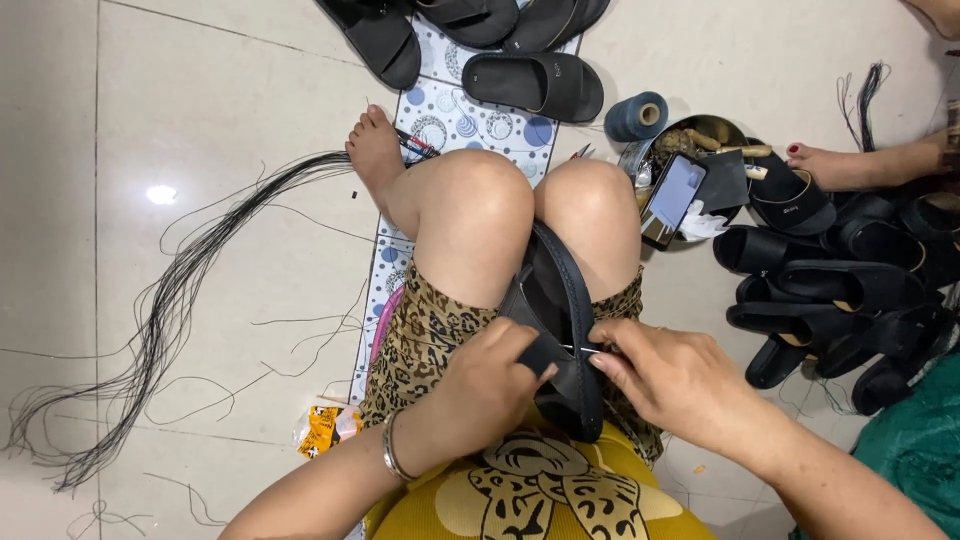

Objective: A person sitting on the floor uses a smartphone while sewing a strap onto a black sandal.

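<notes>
Left hand: the left hand (pixel 497 368) is closed around a black sandal (pixel 562 330), thumb and fingers clamped on its strap near the middle of the sole.
Right hand: the right hand (pixel 668 375) is narrowed to a pinch, fingertips (pixel 600 358) closed on a thin needle (pixel 582 350) that pokes into the sandal's edge.
Sandal in hand: one, held on edge between the person's two knees, toe end pointing away, heel end resting on the lap.
Bracelets: two thin metal bangles (pixel 391 450) on the left wrist.
Thread: one long bundle of black threads (pixel 165 310) fans across the tiled floor (pixel 220 90) toward its left edge; loose strands lie near it.
Thread spool: one blue-grey spool (pixel 637 116) stands on the floor beyond the right knee.
Bowl: one round metal bowl (pixel 722 125) just beside the spool, with one phone (pixel 672 199) leaning at its near rim.
Finished sandals: a pile of about ten black sandals (pixel 850 300) at the floor's right edge; four more (pixel 480 45) lie on a dotted mat (pixel 470 120) at the far edge.
Wrapper: one yellow wrapper (pixel 322 430) on the floor beside the left hip.
Other person: one bare foot (pixel 835 165) with red nails near the pile.
</notes>
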